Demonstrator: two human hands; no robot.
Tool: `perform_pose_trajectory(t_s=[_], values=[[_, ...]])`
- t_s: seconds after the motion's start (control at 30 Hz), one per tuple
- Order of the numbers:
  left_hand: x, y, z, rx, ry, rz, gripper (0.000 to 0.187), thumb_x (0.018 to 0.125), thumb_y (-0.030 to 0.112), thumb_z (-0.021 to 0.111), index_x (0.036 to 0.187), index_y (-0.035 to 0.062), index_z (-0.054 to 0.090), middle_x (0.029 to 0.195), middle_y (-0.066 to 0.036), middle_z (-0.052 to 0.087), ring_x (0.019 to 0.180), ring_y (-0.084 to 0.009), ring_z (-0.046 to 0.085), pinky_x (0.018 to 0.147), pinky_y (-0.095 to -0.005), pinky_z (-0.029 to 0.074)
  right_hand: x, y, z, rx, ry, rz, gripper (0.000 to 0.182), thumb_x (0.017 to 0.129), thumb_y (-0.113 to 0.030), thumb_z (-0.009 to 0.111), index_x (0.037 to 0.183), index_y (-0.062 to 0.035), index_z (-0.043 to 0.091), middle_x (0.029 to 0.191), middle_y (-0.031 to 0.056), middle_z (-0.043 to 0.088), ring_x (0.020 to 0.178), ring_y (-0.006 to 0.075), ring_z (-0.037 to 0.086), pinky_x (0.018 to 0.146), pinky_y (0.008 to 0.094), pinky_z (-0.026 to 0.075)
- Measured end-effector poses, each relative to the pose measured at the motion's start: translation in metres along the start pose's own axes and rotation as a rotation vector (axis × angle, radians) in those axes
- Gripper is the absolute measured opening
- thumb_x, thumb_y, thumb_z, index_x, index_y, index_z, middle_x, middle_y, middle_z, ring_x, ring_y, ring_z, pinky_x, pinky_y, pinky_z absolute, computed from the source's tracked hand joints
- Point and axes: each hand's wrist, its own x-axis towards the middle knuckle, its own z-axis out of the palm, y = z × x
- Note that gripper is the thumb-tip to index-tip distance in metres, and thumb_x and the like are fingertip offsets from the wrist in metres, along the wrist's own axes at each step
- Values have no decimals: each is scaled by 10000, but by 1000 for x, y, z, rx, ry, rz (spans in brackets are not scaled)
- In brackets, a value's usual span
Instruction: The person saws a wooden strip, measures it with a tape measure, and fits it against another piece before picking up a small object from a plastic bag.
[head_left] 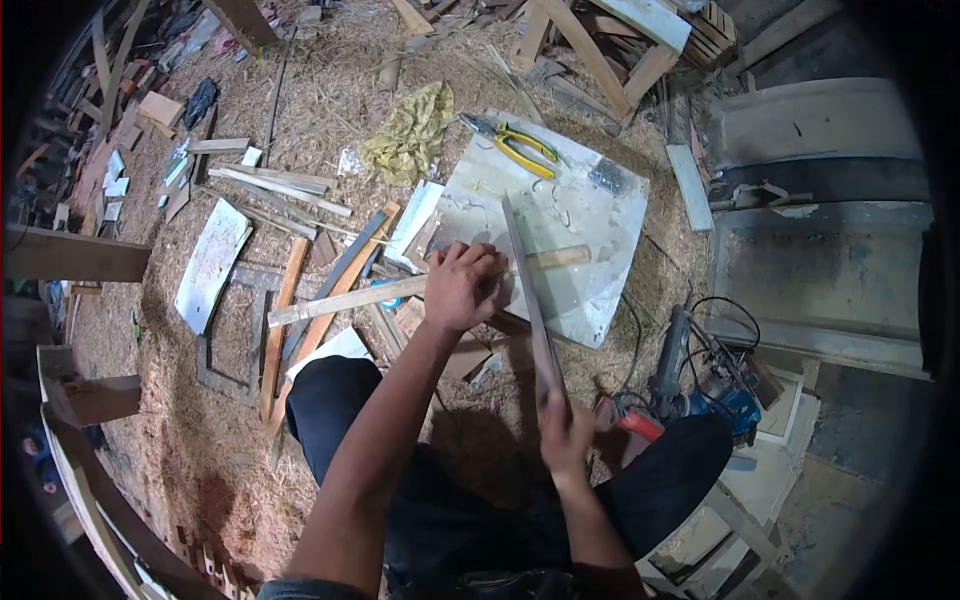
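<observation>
My left hand (465,287) is closed around a narrow wooden strip (350,300), pressing it down near the left edge of a pale board (610,215). The strip's right end lies over the board. In my right hand (566,432) is the handle end of a long, thin saw-like blade (530,290), which crosses the strip just right of my left hand. The blade's far tip rests above the board's middle. Pliers with yellow handles (525,152) lie at the board's upper edge.
A crumpled yellow cloth (408,135) lies beyond the board on shavings. Wooden strips (285,325) and a white panel (212,265) are at the left. A blue power tool (735,410) with black cables sits by my right knee. Large panels (820,270) stand at the right.
</observation>
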Motion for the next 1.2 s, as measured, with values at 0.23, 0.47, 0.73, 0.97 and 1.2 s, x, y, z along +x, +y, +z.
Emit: perform_pose_trajectory(t_s=[0.23,0.47,0.73,0.97,1.2], values=[[-3,-1,2,-7,-1,-6,290,775,252,715,1050,160,729,1087,-1,658,976,-258,564,851,-413,388,-15,2,-8,-93,23,-36,571,1037,-429,494,640,-24,556,511,2,471,490,105,470,478,328,330],[6,-2,-2,-6,7,-1,268,778,257,715,1031,169,729,1084,13,656,987,-238,569,856,-397,384,51,-13,27,70,-10,-10,534,998,-438,563,725,20,595,533,89,483,506,147,521,498,359,378],[0,-2,1,-3,-3,-5,324,752,247,710,1068,175,730,1118,5,652,1011,-232,566,872,-401,381,13,-6,7,-20,-13,50,550,1004,-444,544,711,18,596,523,59,471,507,135,502,499,357,379],[-2,-2,2,19,-13,0,332,744,249,708,1067,171,729,1133,-1,653,1023,-232,565,859,-402,378,-37,-11,-22,31,10,57,549,1019,-432,529,701,8,610,517,36,480,501,138,470,517,344,396],[4,0,-3,11,-2,-30,300,763,250,709,1052,166,717,1118,12,646,1016,-228,566,845,-420,376,33,-12,5,-103,-51,15,552,1007,-434,541,697,22,571,543,107,495,527,159,493,511,384,381]])
